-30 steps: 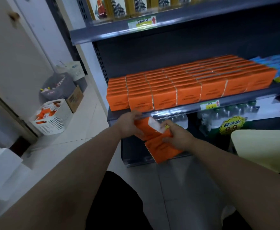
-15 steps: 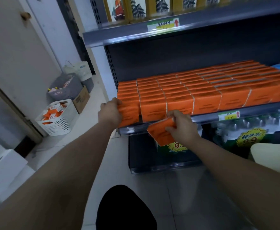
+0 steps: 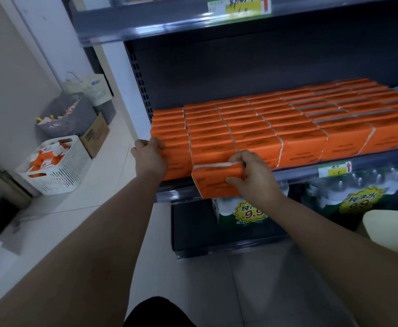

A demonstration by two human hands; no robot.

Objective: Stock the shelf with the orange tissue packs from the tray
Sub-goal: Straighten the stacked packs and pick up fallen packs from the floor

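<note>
Right hand (image 3: 252,178) is gripping an orange tissue pack (image 3: 213,185) at the shelf (image 3: 299,172) edge; left hand (image 3: 149,159) is clasping the end pack (image 3: 176,161).

Pale glossy floor tiles (image 3: 264,291) meet a white wall (image 3: 51,31) and beige door (image 3: 4,79) at left, with a grey basket (image 3: 68,119) and cardboard box (image 3: 96,135) alongside.
</note>
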